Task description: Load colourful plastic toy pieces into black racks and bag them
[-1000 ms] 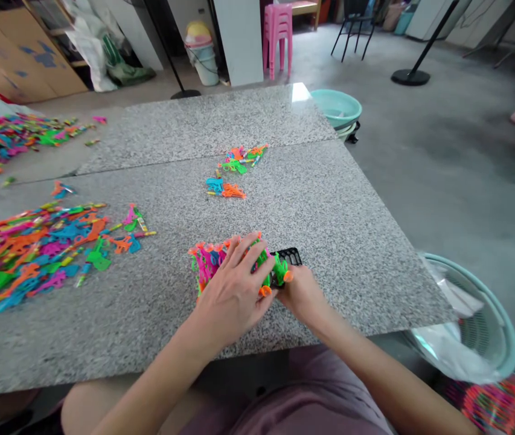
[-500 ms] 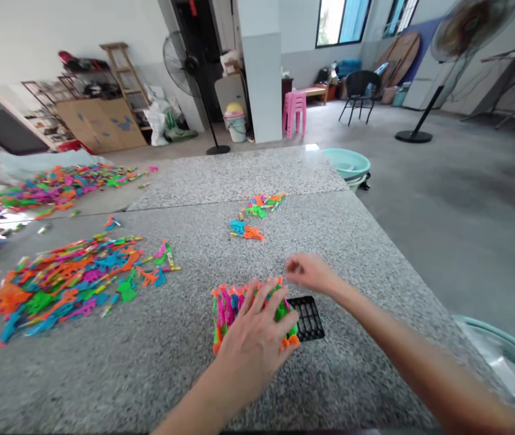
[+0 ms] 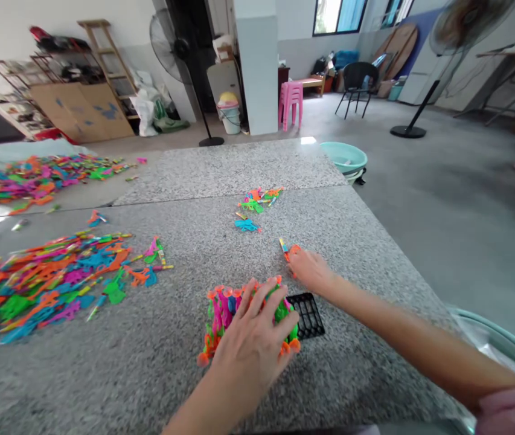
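My left hand [image 3: 255, 335] lies with fingers spread over a row of colourful plastic pieces [image 3: 221, 311] with orange suction-cup ends. The palm and fingers cover the middle of this row. From under its right end sticks out a black grid tray [image 3: 310, 317]. Just above the tray, my right hand [image 3: 314, 272] is closed on an orange toy gun [image 3: 295, 249]. A stick with a yellow tip [image 3: 283, 244] shows at the gun's far side. The fingertips of that hand are partly hidden. Farther off lies a blue toy gun [image 3: 246, 225].
A small group of toy guns [image 3: 255, 205] lies beyond the blue one. To the left spreads a large pile of toy guns and sticks [image 3: 71, 266], with another heap [image 3: 40, 178] behind it. A turquoise basin [image 3: 345, 154] stands past the right table edge [image 3: 390, 248].
The orange toy gun that lay beside the blue one is gone from there, and my right hand now holds an orange one. My left hand stays on the row, whose left end has spread slightly.
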Tool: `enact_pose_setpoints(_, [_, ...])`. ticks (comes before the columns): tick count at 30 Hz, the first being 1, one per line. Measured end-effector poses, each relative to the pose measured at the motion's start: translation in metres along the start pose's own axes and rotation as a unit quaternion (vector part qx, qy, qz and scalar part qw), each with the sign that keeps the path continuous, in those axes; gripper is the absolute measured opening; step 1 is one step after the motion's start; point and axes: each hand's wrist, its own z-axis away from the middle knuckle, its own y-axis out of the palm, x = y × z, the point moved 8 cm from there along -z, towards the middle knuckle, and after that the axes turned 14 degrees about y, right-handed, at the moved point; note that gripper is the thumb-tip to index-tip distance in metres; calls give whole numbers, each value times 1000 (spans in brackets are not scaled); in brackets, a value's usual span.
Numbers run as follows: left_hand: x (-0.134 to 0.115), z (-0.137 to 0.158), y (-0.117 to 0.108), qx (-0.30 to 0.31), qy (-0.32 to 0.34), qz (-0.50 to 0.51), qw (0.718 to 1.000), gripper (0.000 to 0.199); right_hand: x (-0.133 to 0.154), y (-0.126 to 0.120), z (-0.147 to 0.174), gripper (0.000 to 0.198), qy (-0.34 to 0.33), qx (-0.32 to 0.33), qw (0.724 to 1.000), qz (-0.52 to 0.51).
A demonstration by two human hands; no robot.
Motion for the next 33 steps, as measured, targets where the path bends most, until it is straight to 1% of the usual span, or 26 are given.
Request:
enact_pose_setpoints(1, [0, 0, -1, -2, 2, -1, 1000, 25, -3, -9, 0, 20, -15, -11, 1000, -4])
enact_pose_setpoints(3, [0, -1, -1, -3, 7, -3, 1000, 25, 1, -22, -9, 21, -68, -20, 997, -31])
enact_pose_setpoints(5, [0, -1, -2, -3, 10, -7, 1000, 25, 6, -26, -25, 17, -115, 11, 990, -77])
enact_pose_setpoints(7, [-1, -1, -3, -4, 10, -11, 1000, 25, 3, -23, -38, 10, -135, 50, 983, -115])
enact_pose_setpoints(9, [-1, -1, -3, -4, 11, -12, 1000, 25, -10, -19, -43, 10, -124, 63, 982, -130])
enact_pose_setpoints(12, [-2, -2, -2, 1, 14, -13, 1000, 26, -47, -21, -37, 13, -90, 60, 984, -142])
enact_pose_setpoints(14, [-2, -2, -1, 5, 16, -19, 1000, 27, -74, -25, -25, 16, -58, 54, 984, -157])
enact_pose_setpoints(16, [-1, -3, -2, 4, 17, -27, 999, 27, -95, -30, -9, 18, -19, 42, 983, -178])
enact_pose_setpoints(18, [-1, -4, -2, 5, 20, -33, 999, 27, -102, -30, 12, 17, 17, 35, 978, -207])
enact_pose_setpoints(19, [0, -4, -2, 7, 21, -36, 999, 27, -97, -27, 23, 16, 27, 37, 974, -221])
enact_pose_setpoints(21, [0, -4, -1, 12, 26, -42, 999, 28, -76, -15, 43, 12, 28, 60, 961, -269])
enact_pose_setpoints(23, [1, -4, -1, 15, 30, -47, 998, 29, -49, -2, 55, 11, 22, 81, 934, -347])
enact_pose_setpoints(25, [1, -4, 0, 19, 31, -50, 998, 29, -27, 7, 58, 16, 25, 82, 899, -429])
enact_pose_setpoints(26, [1, -4, 0, 21, 31, -51, 998, 29, -19, 11, 57, 18, 27, 80, 887, -454])
enact_pose_setpoints(27, [1, -4, 0, 22, 30, -52, 998, 29, -13, 14, 56, 20, 27, 79, 883, -463])
enact_pose_setpoints(28, [1, -4, 0, 23, 30, -53, 998, 29, -7, 16, 54, 20, 25, 78, 885, -459])
enact_pose_setpoints(30, [2, -3, 1, 25, 30, -56, 998, 29, 1, 18, 52, 17, 12, 78, 901, -427])
enact_pose_setpoints(32, [2, -3, 2, 26, 31, -56, 998, 30, 6, 16, 52, 12, -8, 72, 915, -397])
enact_pose_setpoints(33, [3, -3, 2, 25, 32, -56, 998, 31, 7, 15, 53, 10, -14, 72, 918, -391])
